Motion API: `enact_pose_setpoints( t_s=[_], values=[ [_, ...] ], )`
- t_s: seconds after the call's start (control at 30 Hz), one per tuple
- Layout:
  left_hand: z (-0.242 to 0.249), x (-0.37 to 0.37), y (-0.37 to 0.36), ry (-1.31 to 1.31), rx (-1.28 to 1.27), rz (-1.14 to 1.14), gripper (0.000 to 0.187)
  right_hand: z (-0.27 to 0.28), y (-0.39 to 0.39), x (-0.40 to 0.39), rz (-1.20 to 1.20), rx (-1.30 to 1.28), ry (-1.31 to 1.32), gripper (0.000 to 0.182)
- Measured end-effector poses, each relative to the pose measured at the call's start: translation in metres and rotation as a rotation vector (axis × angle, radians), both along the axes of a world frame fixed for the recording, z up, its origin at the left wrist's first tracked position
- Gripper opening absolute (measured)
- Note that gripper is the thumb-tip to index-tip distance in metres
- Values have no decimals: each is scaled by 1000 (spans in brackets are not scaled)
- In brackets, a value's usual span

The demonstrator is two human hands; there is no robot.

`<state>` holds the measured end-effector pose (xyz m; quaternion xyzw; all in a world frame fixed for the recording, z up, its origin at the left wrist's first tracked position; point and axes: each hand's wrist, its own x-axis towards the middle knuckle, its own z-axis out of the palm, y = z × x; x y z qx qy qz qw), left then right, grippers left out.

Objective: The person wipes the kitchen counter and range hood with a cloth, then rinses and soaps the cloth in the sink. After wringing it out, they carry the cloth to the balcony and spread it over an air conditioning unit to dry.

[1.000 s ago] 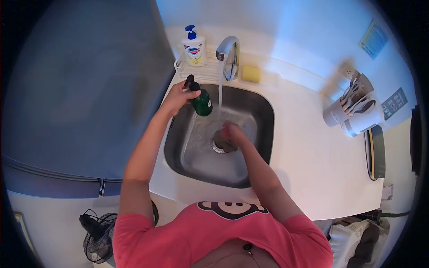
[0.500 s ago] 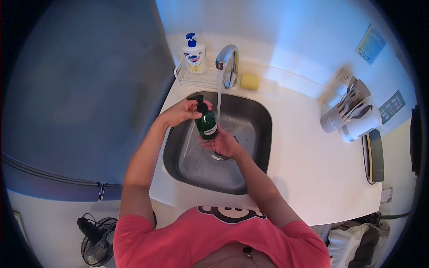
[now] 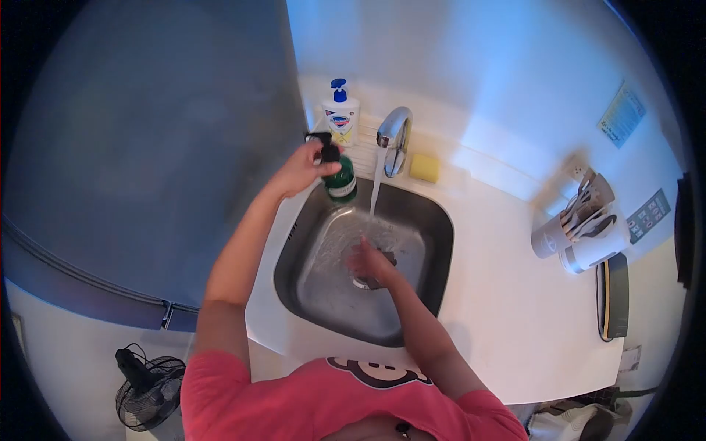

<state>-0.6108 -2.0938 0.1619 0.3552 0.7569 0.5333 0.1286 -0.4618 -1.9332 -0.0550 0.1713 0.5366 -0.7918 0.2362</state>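
Note:
My left hand (image 3: 307, 170) grips a green pump bottle (image 3: 342, 184) by its neck, just under the black pump head. The bottle hangs over the back left rim of the steel sink (image 3: 309, 309), with a pale label on its front. Lower down, inside the basin, my right hand (image 3: 370, 263) is held over the drain, holding no bottle; motion blurs its fingers. Water (image 3: 377, 184) runs from the curved chrome faucet (image 3: 397, 132) into the sink, between the bottle and the faucet's right side.
A white soap dispenser (image 3: 341, 117) with a blue pump stands behind the bottle on a white wire rack (image 3: 368, 156). A yellow sponge (image 3: 424, 168) sits right of the faucet. Utensil holders (image 3: 551, 235) stand on the right of the counter (image 3: 500, 294). A large grey panel (image 3: 154, 147) borders the left side.
My right hand has let go of the bottle's base and dropped toward the drain. My left hand has carried the bottle back toward the rack. The whole view has shifted downward.

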Motion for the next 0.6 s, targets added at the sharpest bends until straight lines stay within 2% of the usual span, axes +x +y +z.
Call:
enact_pose_setpoints(
  t_s=[0.1, 0.2, 0.3, 0.37, 0.4, 0.43, 0.6],
  values=[
    [17, -34, 25, 231, 47, 39, 35, 11, 3, 2, -41, 76, -6, 67],
    [7, -68, 60, 394, 82, 147, 37, -3, 6, -5, -11, 116, 15, 53],
    [-17, -98, 88, 226, 252, 92, 37, -11, 9, -5, -42, 144, 39, 36],
    [-7, -87, 94, 415, 73, 161, 39, -52, 16, -10, 123, 617, 443, 30],
    [-5, -86, 98, 507, -17, 193, 40, -51, 16, -11, 172, 718, 515, 28],
    [-11, -89, 104, 470, -10, 226, 45, -50, 16, -12, 214, 822, 588, 27],
    [-26, -87, 117, 447, 20, 347, 47, -25, 14, -3, 246, 806, 441, 31]
  ],
)
